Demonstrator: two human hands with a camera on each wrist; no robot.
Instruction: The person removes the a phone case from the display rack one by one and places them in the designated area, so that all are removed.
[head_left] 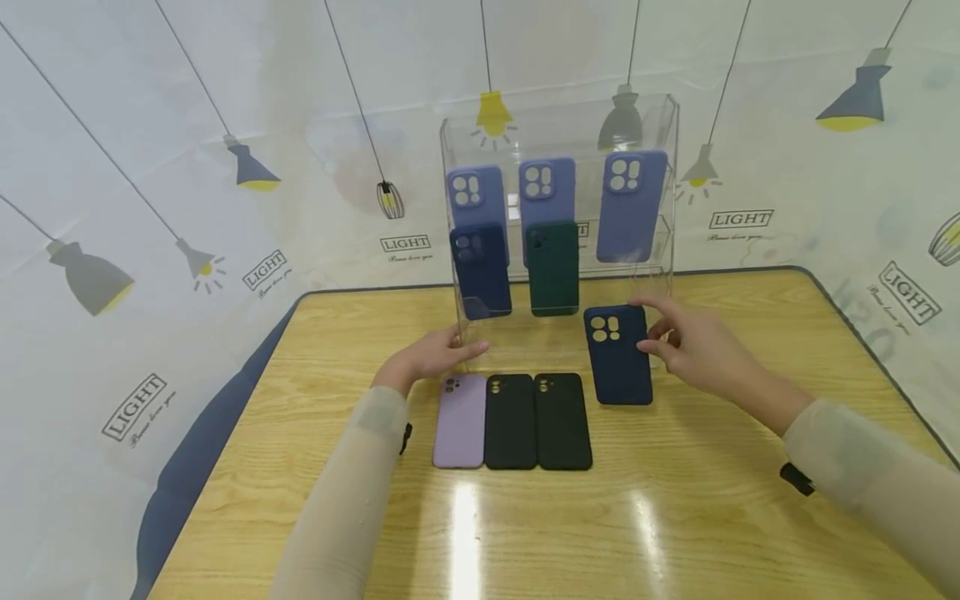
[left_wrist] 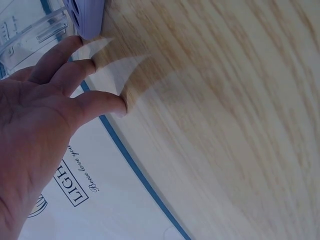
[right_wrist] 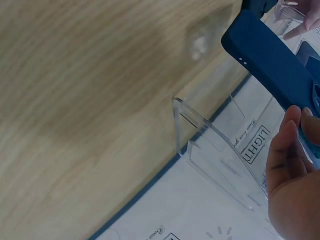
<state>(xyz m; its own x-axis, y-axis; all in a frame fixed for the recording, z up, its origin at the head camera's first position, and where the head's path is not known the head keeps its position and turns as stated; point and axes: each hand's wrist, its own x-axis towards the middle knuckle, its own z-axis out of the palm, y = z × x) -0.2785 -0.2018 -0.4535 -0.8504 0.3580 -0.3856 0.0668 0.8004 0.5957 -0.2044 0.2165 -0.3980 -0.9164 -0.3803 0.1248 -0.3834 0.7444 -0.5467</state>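
**Op:** Right hand, what's it got?
**Eng:** You're pinching the navy phone case by its right edge, thumb and fingertips on it. Your index finger reaches to its top right corner.
**Op:** Case position?
**Eng:** In front of the lower right part of the clear stand, camera cutouts at the far end, back facing you. Can't tell whether its near end touches the table.
**Op:** Left hand?
**Eng:** At the stand's lower left corner, thumb pointing right, fingers loosely bent. Can't tell if you're grasping the edge or only touching it.
**Op:** What's on the stand?
**Eng:** Upper level, three periwinkle cases: left, middle, right. Lower level: dark blue case at left, green case in the middle. Those two partly cover the periwinkle ones behind them.
**Op:** Near side?
**Eng:** Three cases lie flat in a row on the table: lilac case at left, then a black case, then a second black case at right. Your navy one is just right of that row.
**Op:** Far side?
**Eng:** White wall covering, printed with hanging lamps and "LIGHT".
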